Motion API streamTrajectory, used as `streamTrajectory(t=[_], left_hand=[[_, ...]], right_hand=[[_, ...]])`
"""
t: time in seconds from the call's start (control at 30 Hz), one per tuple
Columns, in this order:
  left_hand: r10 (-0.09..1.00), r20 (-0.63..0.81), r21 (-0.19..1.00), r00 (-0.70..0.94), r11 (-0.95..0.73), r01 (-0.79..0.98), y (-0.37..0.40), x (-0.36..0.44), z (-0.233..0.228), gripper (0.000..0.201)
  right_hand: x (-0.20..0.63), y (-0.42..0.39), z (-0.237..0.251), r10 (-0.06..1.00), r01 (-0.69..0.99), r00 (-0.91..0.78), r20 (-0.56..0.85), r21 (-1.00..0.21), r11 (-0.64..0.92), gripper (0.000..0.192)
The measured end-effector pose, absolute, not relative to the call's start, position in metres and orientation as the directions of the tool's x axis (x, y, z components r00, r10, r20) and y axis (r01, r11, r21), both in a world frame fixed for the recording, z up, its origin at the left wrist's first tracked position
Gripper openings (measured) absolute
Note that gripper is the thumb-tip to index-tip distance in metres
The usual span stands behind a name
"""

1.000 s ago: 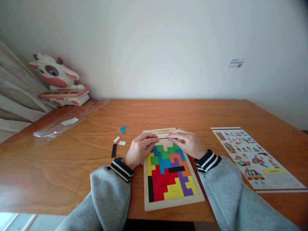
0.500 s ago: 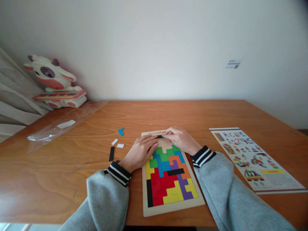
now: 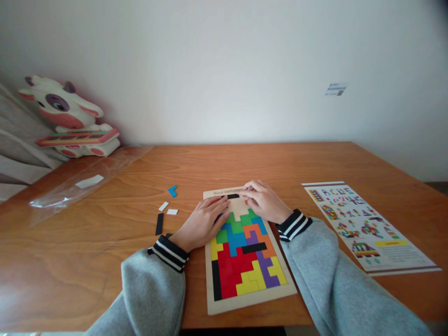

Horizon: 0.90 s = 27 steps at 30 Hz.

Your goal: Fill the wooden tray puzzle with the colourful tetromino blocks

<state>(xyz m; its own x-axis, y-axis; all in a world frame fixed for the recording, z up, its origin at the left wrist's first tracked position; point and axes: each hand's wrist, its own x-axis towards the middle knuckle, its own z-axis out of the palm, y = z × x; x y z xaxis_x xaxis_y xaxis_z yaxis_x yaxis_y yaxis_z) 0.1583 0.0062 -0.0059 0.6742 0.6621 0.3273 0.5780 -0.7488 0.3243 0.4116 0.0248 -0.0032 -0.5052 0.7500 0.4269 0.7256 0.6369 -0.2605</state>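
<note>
A wooden puzzle board (image 3: 213, 305) lies on the table in front of me, mostly filled with coloured block pieces. My left hand (image 3: 201, 224) rests flat on the board's upper left part, fingers spread over the pieces. My right hand (image 3: 264, 200) lies at the board's top right, its fingertips touching a short black piece (image 3: 233, 196) that sits in the top row. A bare patch of board (image 3: 238, 207) shows below that piece. Both arms wear grey sleeves with striped cuffs.
Loose pieces lie left of the board: a blue L piece (image 3: 172, 190), two small white pieces (image 3: 163, 206), and a black bar (image 3: 159, 224). A printed pattern sheet (image 3: 364, 226) lies to the right. A clear plastic bag (image 3: 80, 184) and a cow toy (image 3: 66, 116) sit at the far left.
The black piece went from between my fingertips down into the board's top row. My left hand flattened onto the board. The view shifted slightly.
</note>
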Motion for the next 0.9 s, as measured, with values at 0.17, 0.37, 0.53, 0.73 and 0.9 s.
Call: streamTrajectory(t=[0.17,0.37,0.53,0.73,0.9], left_hand=[[0.652,0.322,0.315,0.686,-0.757,0.572,0.006,0.157,-0.004,0.038],[0.656,0.385,0.302,0.649,-0.755,0.583,0.006,0.158,-0.005,0.033],[0.670,0.398,0.279,0.627,-0.739,0.613,0.005,0.157,-0.004,0.030],[0.671,0.389,0.239,0.631,-0.735,0.634,0.004,0.156,-0.004,0.030],[0.677,0.390,0.197,0.624,-0.723,0.662,0.003,0.157,-0.002,0.030]], right_hand=[[0.413,0.024,-0.007,0.750,0.715,-0.530,0.396,-0.266,0.646,0.041],[0.412,0.023,-0.010,0.772,0.740,-0.523,0.362,-0.256,0.622,0.046],[0.415,0.024,-0.012,0.805,0.772,-0.407,0.432,-0.308,0.556,0.050],[0.417,0.023,-0.014,0.812,0.784,-0.396,0.429,-0.301,0.542,0.034],[0.417,0.023,-0.017,0.817,0.799,-0.391,0.424,-0.284,0.530,0.031]])
